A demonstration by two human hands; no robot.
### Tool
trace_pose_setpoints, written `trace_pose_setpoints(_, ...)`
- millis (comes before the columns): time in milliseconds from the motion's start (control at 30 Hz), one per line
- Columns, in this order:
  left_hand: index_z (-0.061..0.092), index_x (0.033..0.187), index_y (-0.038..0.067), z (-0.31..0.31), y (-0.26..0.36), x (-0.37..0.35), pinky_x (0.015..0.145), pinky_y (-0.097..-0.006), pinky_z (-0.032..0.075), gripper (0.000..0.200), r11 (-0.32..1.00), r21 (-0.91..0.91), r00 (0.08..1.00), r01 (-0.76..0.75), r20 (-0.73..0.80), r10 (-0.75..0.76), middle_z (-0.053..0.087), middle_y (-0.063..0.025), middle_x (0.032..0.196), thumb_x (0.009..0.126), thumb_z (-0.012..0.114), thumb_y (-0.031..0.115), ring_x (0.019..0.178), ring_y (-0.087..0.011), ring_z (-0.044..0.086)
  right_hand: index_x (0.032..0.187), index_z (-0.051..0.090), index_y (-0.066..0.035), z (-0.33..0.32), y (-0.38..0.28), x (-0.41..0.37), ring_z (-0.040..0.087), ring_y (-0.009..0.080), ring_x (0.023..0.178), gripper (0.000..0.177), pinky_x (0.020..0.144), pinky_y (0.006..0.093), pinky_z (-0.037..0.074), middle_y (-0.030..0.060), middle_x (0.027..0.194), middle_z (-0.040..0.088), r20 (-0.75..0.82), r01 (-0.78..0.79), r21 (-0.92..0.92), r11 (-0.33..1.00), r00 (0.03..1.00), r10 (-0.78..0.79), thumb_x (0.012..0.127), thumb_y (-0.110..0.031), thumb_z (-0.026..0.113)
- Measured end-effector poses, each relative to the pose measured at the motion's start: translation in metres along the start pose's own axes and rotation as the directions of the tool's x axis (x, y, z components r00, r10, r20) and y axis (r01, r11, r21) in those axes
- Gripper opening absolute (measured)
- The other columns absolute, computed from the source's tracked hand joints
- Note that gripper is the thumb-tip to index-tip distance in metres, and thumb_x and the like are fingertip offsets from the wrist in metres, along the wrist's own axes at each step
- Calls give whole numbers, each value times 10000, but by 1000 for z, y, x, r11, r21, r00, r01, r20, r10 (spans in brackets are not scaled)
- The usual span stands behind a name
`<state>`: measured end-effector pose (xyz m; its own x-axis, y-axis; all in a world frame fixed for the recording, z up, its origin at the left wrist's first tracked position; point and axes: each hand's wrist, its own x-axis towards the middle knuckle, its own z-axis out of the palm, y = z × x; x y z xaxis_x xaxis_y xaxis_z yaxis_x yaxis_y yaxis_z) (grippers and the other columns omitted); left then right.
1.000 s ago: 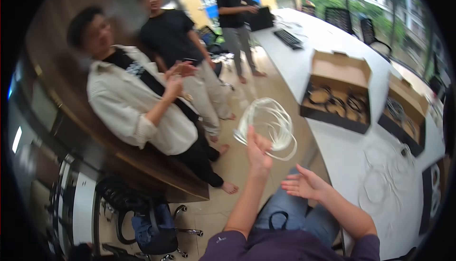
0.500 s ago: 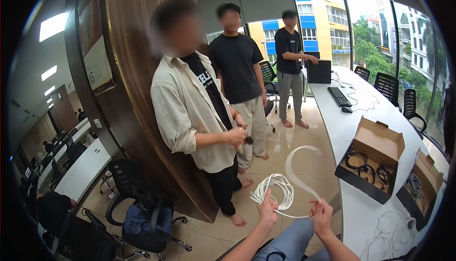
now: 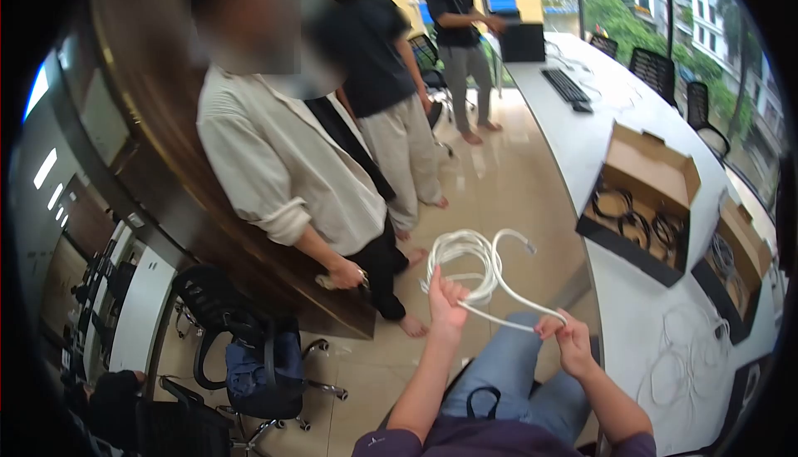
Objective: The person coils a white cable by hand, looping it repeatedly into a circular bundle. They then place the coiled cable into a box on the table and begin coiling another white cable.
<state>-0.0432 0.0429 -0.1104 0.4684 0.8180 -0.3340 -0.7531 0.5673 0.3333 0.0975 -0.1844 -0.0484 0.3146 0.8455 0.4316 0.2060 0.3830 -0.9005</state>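
Note:
A white network cable (image 3: 462, 249) is wound into a loose coil above my lap. My left hand (image 3: 449, 301) is closed round the lower part of the coil, thumb pointing up. At the right, my right hand (image 3: 570, 337) pinches the same cable where it runs out of the coil. From there the free end curves up and over, with a clear plug (image 3: 529, 247) at its tip. One strand stretches between both hands.
On the white table (image 3: 557, 116) at my right stand an open box of black cables (image 3: 636, 216), a second box (image 3: 736, 261) with grey cable, loose white cables (image 3: 682, 365) and a keyboard (image 3: 565, 85). Three people stand ahead. An office chair (image 3: 262, 365) is at left.
The view has tilted down and shifted. The cable's free end, blurred in a wide swing before, now curls closer to the coil. The nearest person's hand has lowered.

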Motion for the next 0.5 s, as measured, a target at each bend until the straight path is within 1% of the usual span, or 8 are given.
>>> trace_pose_setpoints(100, 251, 514, 192, 15, -11, 1, 421, -250, 222, 556, 998, -36, 992, 48, 115, -43, 194, 54, 429, 952, 545, 366, 365, -88, 185, 775, 625, 13, -7, -12, -3, 569, 232, 880, 619, 777, 349, 447, 106, 820, 598, 107, 22, 59, 998, 994, -28, 973, -517, 374)
trace_pose_setpoints(167, 268, 523, 189, 27, -20, 1, 404, -240, 215, 544, 998, -24, 996, 57, 66, -55, 200, 55, 425, 956, 541, 374, 358, -82, 181, 815, 644, 23, -11, -18, -7, 566, 234, 881, 607, 748, 328, 448, 112, 844, 598, 188, 66, 99, 993, 979, -83, 980, -494, 373)
trace_pose_setpoints(200, 259, 526, 196, 30, -22, 3, 386, -250, 216, 543, 995, -46, 986, 89, 147, -81, 171, 57, 421, 971, 518, 368, 339, -79, 179, 828, 648, 28, -13, -19, -10, 563, 223, 882, 612, 740, 328, 445, 109, 848, 599, 246, 28, 122, 992, 968, -58, 981, -496, 373)
trace_pose_setpoints(300, 276, 529, 195, 44, -33, -2, 383, -244, 214, 537, 990, -49, 968, 130, 224, -116, 178, 54, 413, 972, 512, 384, 331, -80, 184, 831, 649, 35, -23, -25, -17, 556, 210, 853, 619, 720, 325, 439, 107, 844, 599, 364, -212, 191, 958, 922, 132, 979, -503, 379)
trace_pose_setpoints(333, 282, 528, 197, 46, -36, -3, 378, -241, 211, 535, 981, -92, 961, 168, 238, -142, 187, 50, 407, 978, 498, 390, 327, -77, 192, 818, 638, 17, -26, -14, -20, 552, 191, 809, 587, 718, 313, 429, 105, 838, 597, 369, -264, 282, 922, 917, 150, 973, -500, 410)
trace_pose_setpoints(367, 294, 540, 198, 41, -40, 2, 375, -240, 222, 520, 976, -107, 926, 189, 349, -141, 194, 56, 413, 990, 470, 388, 330, -66, 195, 807, 632, 6, -29, -5, -20, 550, 188, 795, 571, 720, 311, 426, 96, 817, 584, 359, -303, 353, 885, 917, 171, 971, -498, 420)
trace_pose_setpoints(433, 307, 571, 196, 39, -44, 1, 376, -245, 239, 490, 984, -35, 881, 173, 452, -139, 200, 65, 422, 999, 447, 390, 334, -58, 194, 784, 620, -18, -33, 10, -25, 546, 182, 767, 541, 725, 305, 418, 77, 775, 559, 341, -375, 494, 784, 913, 222, 966, -494, 440)
trace_pose_setpoints(500, 309, 591, 191, 41, -45, -5, 378, -245, 247, 473, 981, -22, 824, 191, 547, -149, 206, 69, 430, 1004, 436, 383, 336, -58, 190, 800, 595, -41, -37, 18, -29, 570, 196, 765, 498, 748, 315, 431, 30, 686, 483, 282, -429, 596, 679, 903, 324, 996, -453, 395)
